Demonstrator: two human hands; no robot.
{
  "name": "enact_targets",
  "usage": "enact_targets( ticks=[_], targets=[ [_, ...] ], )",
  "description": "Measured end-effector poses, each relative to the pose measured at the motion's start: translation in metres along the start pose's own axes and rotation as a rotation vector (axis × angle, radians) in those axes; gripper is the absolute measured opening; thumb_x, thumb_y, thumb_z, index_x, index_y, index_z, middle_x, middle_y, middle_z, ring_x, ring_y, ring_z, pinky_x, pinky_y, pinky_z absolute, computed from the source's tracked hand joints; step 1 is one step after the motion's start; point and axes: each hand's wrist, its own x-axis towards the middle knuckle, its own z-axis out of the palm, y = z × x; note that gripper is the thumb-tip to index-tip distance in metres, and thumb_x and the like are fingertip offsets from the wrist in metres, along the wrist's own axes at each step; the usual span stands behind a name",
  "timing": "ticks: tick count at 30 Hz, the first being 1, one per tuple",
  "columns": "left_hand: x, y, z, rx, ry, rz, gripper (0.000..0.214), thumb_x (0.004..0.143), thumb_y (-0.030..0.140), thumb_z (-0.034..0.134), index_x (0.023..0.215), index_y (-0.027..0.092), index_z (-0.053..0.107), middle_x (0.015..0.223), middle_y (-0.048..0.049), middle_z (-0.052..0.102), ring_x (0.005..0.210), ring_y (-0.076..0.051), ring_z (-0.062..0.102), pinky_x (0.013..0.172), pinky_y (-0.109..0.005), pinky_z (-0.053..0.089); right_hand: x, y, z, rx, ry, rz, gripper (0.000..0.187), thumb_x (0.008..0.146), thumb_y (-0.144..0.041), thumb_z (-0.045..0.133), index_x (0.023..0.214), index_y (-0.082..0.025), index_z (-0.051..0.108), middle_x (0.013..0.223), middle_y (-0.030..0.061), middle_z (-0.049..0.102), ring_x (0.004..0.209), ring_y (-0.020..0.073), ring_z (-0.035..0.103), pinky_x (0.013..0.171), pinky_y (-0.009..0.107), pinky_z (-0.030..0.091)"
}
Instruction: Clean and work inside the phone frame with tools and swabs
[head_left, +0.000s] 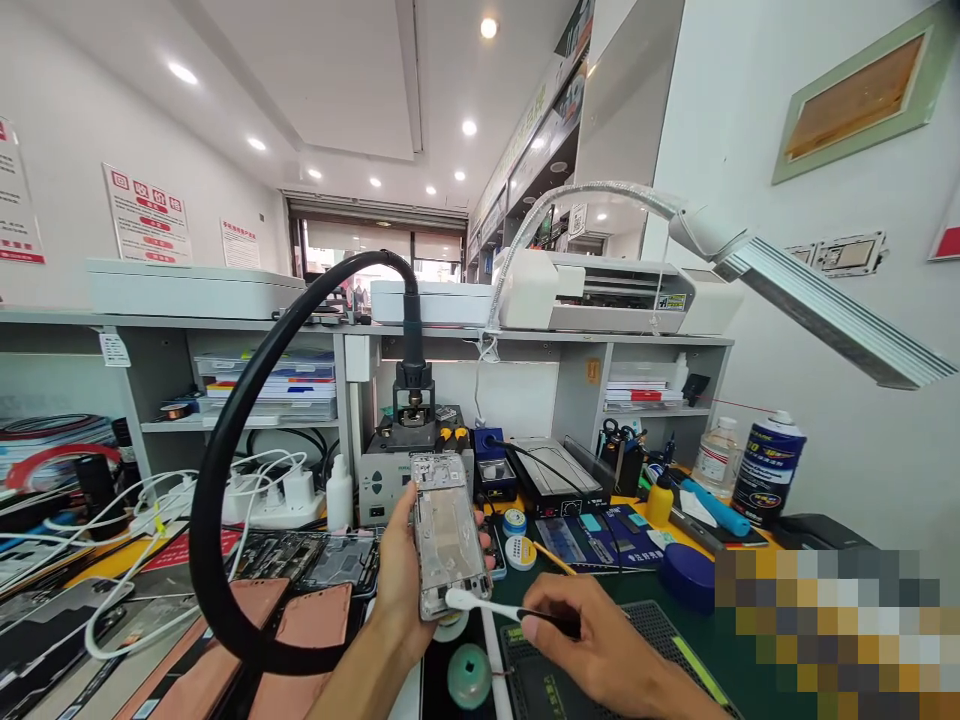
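Observation:
My left hand [401, 560] is wrapped round an opened phone frame [450, 530], holding it upright with its silvery inner side facing me. Between the thumb and fingers of my right hand [585, 635] is a toothbrush [487, 606] with a white head and a dark handle. The brush head lies at the bottom edge of the phone frame and seems to touch it. Below the frame stands a green translucent round dispenser [469, 677]. Small round tins [520, 552] sit just to the right of the frame.
A thick black hose [206, 500] arches at left in front of a grey hot-air station [375, 490]. Phone parts and pink back panels [307, 630] cover the left bench. At right are a spray can [769, 470], a clear bottle [718, 455] and a blue round lid [688, 577].

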Motion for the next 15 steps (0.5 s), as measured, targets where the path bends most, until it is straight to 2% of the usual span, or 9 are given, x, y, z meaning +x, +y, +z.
enact_targets(
  ticks=[9, 15],
  targets=[
    [-0.0030, 0.0057, 0.0063, 0.032, -0.045, -0.065, 0.041, 0.102, 0.051, 0.053, 0.118, 0.014, 0.064, 0.105, -0.0085, 0.070, 0.084, -0.020, 0.070, 0.074, -0.038, 0.061, 0.0002, -0.0068, -0.0026, -0.020, 0.035, 0.016, 0.039, 0.098, -0.051, 0.056, 0.080, -0.017, 0.063, 0.067, -0.0020, 0.046, 0.063, 0.0140, 0.038, 0.057, 0.027, 0.028],
    [-0.0054, 0.0051, 0.0071, 0.044, -0.036, -0.095, 0.044, 0.103, 0.053, 0.050, 0.117, 0.013, 0.064, 0.101, -0.0088, 0.071, 0.081, -0.020, 0.071, 0.072, -0.037, 0.061, -0.0016, -0.0056, -0.0030, -0.066, 0.040, 0.000, 0.036, 0.096, -0.050, 0.060, 0.081, -0.018, 0.065, 0.066, -0.0015, 0.047, 0.061, 0.0142, 0.038, 0.054, 0.027, 0.026]
  ],
)
